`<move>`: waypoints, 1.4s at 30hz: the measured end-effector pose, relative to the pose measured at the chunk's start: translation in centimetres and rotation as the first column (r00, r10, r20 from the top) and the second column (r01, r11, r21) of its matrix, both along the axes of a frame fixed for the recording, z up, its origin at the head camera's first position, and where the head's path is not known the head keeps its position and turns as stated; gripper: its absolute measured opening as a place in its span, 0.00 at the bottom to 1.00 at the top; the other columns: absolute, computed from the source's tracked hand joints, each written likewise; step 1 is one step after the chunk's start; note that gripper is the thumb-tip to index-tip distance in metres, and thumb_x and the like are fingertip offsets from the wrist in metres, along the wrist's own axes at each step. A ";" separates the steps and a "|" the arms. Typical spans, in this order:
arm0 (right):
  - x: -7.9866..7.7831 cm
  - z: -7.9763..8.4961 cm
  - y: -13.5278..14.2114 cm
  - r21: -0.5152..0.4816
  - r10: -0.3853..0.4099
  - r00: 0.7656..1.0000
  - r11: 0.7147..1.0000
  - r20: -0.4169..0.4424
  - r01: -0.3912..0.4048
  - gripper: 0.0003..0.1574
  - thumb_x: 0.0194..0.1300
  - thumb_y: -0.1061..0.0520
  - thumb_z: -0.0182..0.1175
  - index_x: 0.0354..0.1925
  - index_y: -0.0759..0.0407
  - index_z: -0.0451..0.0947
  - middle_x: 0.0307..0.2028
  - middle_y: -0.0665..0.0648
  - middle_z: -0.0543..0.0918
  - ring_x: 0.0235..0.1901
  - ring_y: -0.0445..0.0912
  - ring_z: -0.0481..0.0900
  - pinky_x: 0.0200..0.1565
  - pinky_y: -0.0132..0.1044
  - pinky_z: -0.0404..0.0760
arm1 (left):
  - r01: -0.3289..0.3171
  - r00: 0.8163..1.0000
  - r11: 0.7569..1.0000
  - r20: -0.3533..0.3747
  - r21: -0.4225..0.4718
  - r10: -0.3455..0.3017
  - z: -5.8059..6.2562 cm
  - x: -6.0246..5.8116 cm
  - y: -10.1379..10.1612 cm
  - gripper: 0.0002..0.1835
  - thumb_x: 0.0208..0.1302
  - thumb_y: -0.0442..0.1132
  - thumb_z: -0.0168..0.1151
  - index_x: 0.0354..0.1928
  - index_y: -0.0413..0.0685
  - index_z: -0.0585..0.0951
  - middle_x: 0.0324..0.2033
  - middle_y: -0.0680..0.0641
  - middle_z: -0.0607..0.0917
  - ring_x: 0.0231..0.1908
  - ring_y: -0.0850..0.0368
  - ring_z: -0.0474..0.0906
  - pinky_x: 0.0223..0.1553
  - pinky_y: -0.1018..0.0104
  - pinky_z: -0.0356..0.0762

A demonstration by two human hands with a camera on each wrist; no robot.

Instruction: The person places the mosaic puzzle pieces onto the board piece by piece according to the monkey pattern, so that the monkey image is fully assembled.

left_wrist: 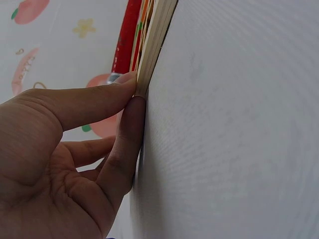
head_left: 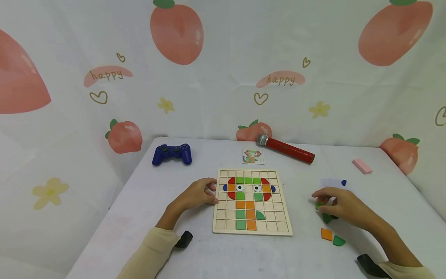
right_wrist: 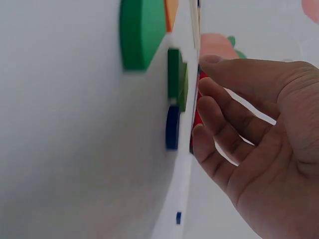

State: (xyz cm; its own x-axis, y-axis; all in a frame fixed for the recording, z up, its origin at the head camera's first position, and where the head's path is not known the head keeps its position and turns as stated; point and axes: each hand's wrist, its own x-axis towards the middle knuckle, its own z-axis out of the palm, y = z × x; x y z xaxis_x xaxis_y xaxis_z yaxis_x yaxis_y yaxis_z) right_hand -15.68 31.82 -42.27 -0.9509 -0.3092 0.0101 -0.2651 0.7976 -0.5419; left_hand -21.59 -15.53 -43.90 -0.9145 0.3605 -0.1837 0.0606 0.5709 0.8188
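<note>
My left hand (head_left: 198, 193) pinches the left edge of a square wooden grid board (head_left: 281, 226) between thumb and finger; the left wrist view shows the board's edge (left_wrist: 157, 37) at the fingertips. Red, green, orange and blue pieces on the board make a face-like figure with two eye tiles (head_left: 240, 188) and a column below. On the right, my right hand (head_left: 343, 203) hovers with loosely bent fingers over green pieces (head_left: 327, 218), which it partly covers. The right wrist view has nothing between its fingers, and a blue piece (right_wrist: 172, 127) beside the green ones (right_wrist: 173, 74).
An orange square (head_left: 326, 234) and a green quarter-round piece (head_left: 338, 241) lie nearer me. Farther back are a small blue piece (head_left: 343, 183) and a pink block (head_left: 362, 166). Behind the board lie a pattern card (head_left: 253, 156), a red microphone (head_left: 289, 150) and a blue game controller (head_left: 172, 154).
</note>
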 end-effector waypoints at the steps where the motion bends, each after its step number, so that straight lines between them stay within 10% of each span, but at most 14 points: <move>1: 0.0 0.0 0.2 0.006 -0.006 1.000 1.000 -0.002 0.006 0.22 0.62 0.56 0.77 0.54 0.57 0.87 0.40 0.44 0.87 0.39 0.34 0.77 0.40 0.30 0.81 | -0.001 1.000 1.000 0.001 0.001 0.001 0.0 0.0 0.0 0.39 0.60 0.35 0.79 0.72 0.36 0.74 0.50 0.47 0.82 0.45 0.58 0.84 0.54 0.57 0.83; 42: -0.7 -0.3 1.7 0.028 0.037 0.998 0.999 0.043 -0.038 0.20 0.60 0.59 0.76 0.52 0.58 0.88 0.40 0.45 0.85 0.37 0.35 0.73 0.36 0.30 0.78 | 0.009 1.000 1.000 -0.010 0.001 -0.009 0.3 0.2 0.0 0.39 0.60 0.35 0.79 0.72 0.35 0.74 0.50 0.46 0.82 0.45 0.58 0.84 0.53 0.57 0.83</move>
State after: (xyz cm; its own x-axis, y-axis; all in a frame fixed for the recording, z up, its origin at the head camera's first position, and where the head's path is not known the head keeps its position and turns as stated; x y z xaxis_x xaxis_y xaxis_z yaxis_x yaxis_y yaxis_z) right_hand -16.39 33.53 -42.56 -0.9380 -0.3443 -0.0391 -0.2725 0.8027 -0.5305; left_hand -21.39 -15.53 -43.63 -0.9132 0.3684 -0.1744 0.0735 0.5696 0.8186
